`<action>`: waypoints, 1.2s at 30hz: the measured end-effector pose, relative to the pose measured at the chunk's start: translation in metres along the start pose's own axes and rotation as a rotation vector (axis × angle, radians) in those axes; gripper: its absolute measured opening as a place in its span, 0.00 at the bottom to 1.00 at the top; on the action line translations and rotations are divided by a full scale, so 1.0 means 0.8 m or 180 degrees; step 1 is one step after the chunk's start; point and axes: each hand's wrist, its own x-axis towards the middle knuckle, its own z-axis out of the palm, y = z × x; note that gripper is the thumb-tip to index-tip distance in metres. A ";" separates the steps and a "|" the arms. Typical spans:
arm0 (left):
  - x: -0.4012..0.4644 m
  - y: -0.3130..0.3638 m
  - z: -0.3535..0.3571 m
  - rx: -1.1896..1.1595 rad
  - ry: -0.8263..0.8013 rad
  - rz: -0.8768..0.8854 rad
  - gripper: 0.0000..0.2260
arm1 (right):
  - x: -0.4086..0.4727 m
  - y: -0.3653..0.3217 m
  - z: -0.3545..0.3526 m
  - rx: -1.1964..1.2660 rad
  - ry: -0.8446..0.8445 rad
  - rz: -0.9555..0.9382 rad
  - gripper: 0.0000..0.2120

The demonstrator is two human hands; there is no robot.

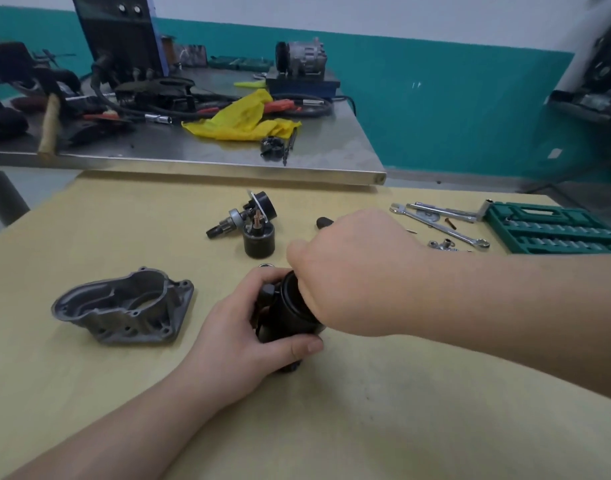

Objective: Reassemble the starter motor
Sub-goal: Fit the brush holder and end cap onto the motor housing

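A black cylindrical starter motor body [284, 315] stands at the middle of the tan table. My left hand [241, 327] grips its side, thumb across the front. My right hand [345, 268] comes down over its top with curled fingers, and what they hold is hidden. A black handle end [324, 222] sticks out behind that hand. The grey cast nose housing [122, 306] lies open side up to the left. Behind stand the black solenoid [259, 239], the pinion drive gear [228, 223] and a black end cap [264, 202].
Wrenches [439, 225], sockets and a small bolt lie at the right, beside a green socket case [553, 230]. A steel bench [207, 150] behind carries a yellow rag [241, 119], a hammer, cables, an alternator and other tools.
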 end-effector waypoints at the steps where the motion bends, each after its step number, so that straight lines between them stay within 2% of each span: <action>1: 0.000 0.001 0.000 -0.0006 0.0005 -0.0007 0.36 | 0.003 0.003 -0.001 0.0036 -0.0104 0.0038 0.16; 4: 0.001 0.002 -0.001 0.0006 -0.0001 0.0012 0.35 | 0.005 0.020 -0.007 0.0004 -0.0308 -0.0433 0.13; 6: 0.003 0.002 0.000 0.0006 -0.0001 0.0034 0.35 | -0.002 0.027 -0.010 -0.0223 -0.0181 -0.0999 0.12; 8: 0.003 0.002 0.000 0.0014 -0.0003 0.0043 0.35 | -0.006 0.034 -0.009 -0.0375 -0.0020 -0.1291 0.09; 9: 0.003 0.002 0.000 0.0032 -0.0001 0.0050 0.35 | -0.007 0.037 -0.007 -0.0373 0.0050 -0.1310 0.07; 11: 0.003 0.000 0.000 0.0050 0.0004 0.0067 0.34 | -0.005 0.041 -0.001 -0.0320 0.0072 -0.1342 0.09; 15: 0.003 0.001 0.001 0.0048 0.0019 0.0085 0.34 | 0.003 0.037 0.000 0.0069 -0.0178 -0.1236 0.13; 18: 0.004 0.001 0.000 0.0049 0.0053 0.0090 0.33 | 0.003 0.025 -0.001 0.0224 -0.0431 -0.0670 0.14; 24: 0.000 0.001 0.000 0.0036 0.0025 0.0075 0.35 | 0.011 0.000 0.000 0.0587 -0.0568 0.0390 0.13; 27: 0.001 0.003 0.000 0.0015 0.0046 0.0079 0.34 | 0.012 0.013 -0.005 0.0405 -0.0602 0.0124 0.15; 31: 0.002 0.002 0.000 0.0001 0.0009 0.0085 0.34 | 0.003 0.028 -0.009 0.0095 -0.0356 -0.0929 0.15; 33: 0.002 0.002 0.000 0.0020 -0.0001 0.0088 0.34 | 0.000 0.028 -0.010 0.0049 -0.0409 -0.1052 0.15; 36: 0.001 0.003 0.000 0.0015 0.0001 0.0091 0.34 | 0.001 0.022 -0.007 0.0093 -0.0517 -0.0885 0.15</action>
